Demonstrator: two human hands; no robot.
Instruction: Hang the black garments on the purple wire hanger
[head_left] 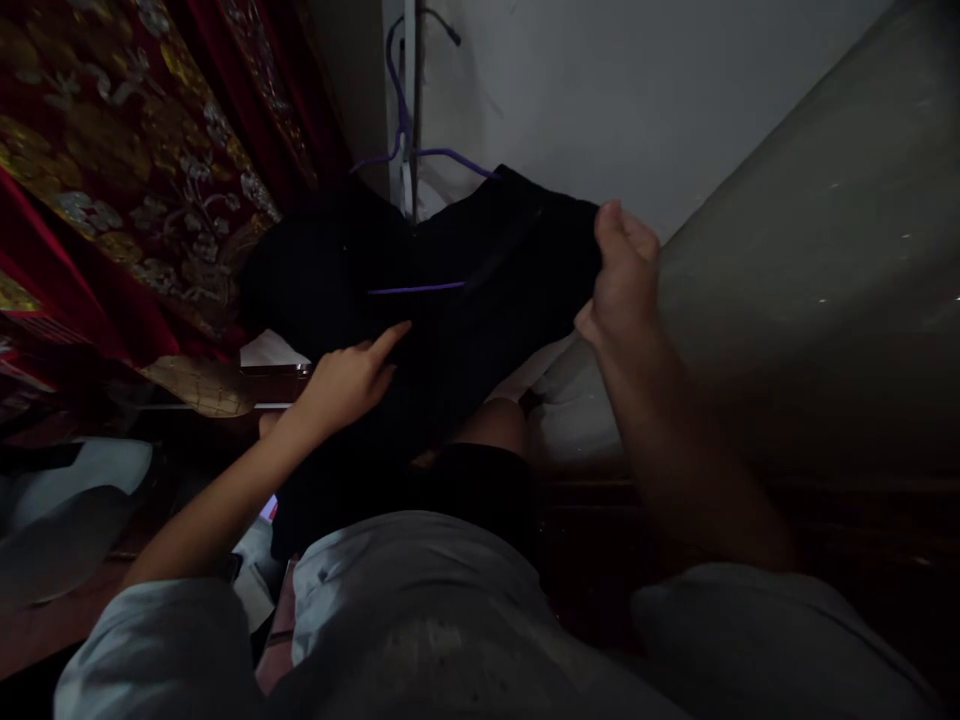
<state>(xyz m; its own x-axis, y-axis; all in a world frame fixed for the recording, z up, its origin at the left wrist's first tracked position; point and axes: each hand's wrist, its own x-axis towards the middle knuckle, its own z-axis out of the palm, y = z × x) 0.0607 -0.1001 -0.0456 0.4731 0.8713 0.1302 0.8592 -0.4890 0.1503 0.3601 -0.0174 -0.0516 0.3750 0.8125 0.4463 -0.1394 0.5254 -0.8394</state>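
A dark shirt hangs in front of me on a thin purple hanger, whose lower bar shows through the open neck. My right hand is closed around the shirt's right edge, near the sleeve, and draws it out to the side. Against the front of the shirt lies my left hand, its index finger stretched out below the hanger bar and its thumb apart. The other fingers of that hand are partly hidden. Deep shadow hides the folds of the cloth.
The hanger hooks near a pale upright bar by a white wall. Red cloth with gold and silver embroidery hangs at left. A large pale glossy surface slopes along the right. Light-coloured items lie low at left.
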